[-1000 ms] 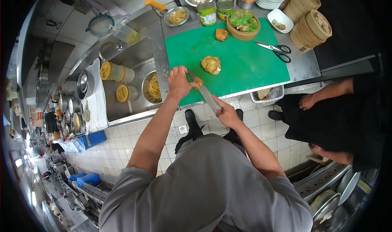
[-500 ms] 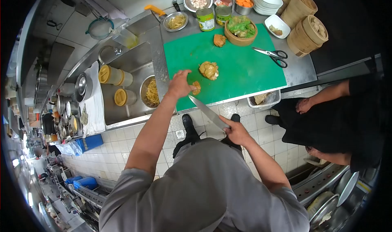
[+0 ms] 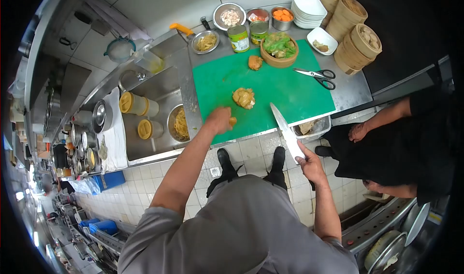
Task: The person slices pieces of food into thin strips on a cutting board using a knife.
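Observation:
My right hand (image 3: 311, 168) grips a large kitchen knife (image 3: 286, 131) by its handle. The blade points up and left, with its tip over the front of the green cutting board (image 3: 295, 93). On the board's left side, my left hand (image 3: 220, 119) is lowered at a small yellow-brown piece of food (image 3: 233, 122). Its fingers are blurred and partly hidden, so their hold is unclear. Just beyond lies a pile of glossy brown slices (image 3: 243, 98). An orange-brown lump (image 3: 255, 62) sits further back, beside a bamboo steamer (image 3: 279, 61) of green leaves.
Scissors (image 3: 316, 74) lie at the board's right. Tins (image 3: 239, 40), bowls and stacked white dishes (image 3: 308, 11) line the back, with bamboo steamers (image 3: 355, 56) at right. A sink (image 3: 166, 88) is left. Another person's hand (image 3: 357, 132) is at right; a bin (image 3: 314, 127) stands below.
My right hand has swung the knife rightward, away from my left hand, and the blade points more steeply upward. My left hand's spread fingers have drawn in at the small piece.

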Demonstrator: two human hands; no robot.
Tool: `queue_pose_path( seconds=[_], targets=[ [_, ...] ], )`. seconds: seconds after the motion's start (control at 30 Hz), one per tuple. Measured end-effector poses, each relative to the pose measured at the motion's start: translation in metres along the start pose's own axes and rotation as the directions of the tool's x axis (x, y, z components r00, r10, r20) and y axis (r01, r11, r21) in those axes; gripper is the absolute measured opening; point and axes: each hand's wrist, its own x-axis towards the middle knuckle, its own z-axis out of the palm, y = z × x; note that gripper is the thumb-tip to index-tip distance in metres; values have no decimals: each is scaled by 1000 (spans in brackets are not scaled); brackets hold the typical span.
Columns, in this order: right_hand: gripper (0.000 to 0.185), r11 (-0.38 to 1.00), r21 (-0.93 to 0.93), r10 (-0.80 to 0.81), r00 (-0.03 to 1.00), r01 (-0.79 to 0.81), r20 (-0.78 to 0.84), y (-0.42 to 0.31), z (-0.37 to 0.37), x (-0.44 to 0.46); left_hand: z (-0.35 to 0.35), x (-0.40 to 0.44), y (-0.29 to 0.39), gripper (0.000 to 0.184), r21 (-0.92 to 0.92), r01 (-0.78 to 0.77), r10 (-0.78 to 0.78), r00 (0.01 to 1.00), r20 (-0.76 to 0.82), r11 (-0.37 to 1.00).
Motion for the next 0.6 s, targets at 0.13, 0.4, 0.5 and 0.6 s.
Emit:
queue_pose_path(
  seconds=[0.13,0.4,0.5,0.6],
  targets=[
    [65,989,125,89,995,-83,-46,0,7,4,4,16,-2,46,-674,89,-118,993,2,733],
    [66,996,87,-9,995,18,-99,0,8,10,-31,61,27,57,-641,186,-303,950,-76,745],
    [67,1000,-8,-4,992,3,-126,-5,3,5,-38,59,17,72,-601,227,-314,949,-41,766],
    [67,1000,-15,-25,985,23,-172,6,1,6,-47,55,28,78,-358,38,-155,940,-304,933]
  ],
)
